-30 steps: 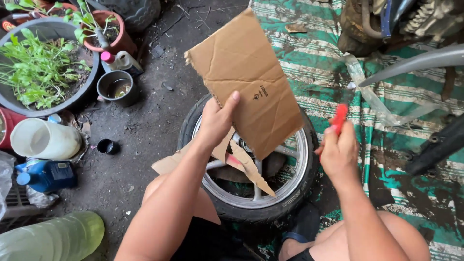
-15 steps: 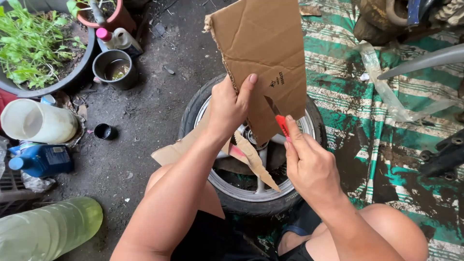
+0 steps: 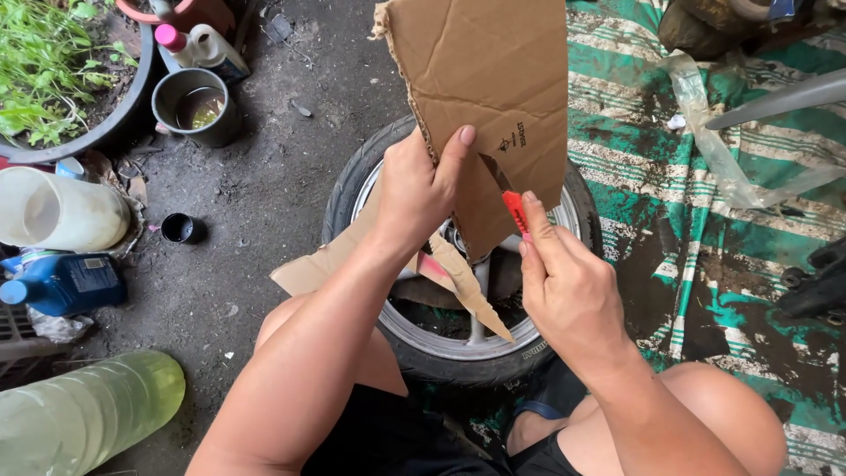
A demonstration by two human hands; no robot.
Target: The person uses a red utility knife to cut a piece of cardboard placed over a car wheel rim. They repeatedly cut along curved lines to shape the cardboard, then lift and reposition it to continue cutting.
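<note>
At frame centre my left hand [image 3: 421, 189] clenches the cardboard sheet [image 3: 493, 97]; my right hand [image 3: 568, 291] grips a red utility knife [image 3: 509, 198], mid-cut; the blade wants steady drawing.

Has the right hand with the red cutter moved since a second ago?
Yes. The right hand moved left, from over the tyre's right edge to the cardboard.

Soft, even daylight — sharp focus, faint shadows, slight wide-angle stretch at edges.
</note>
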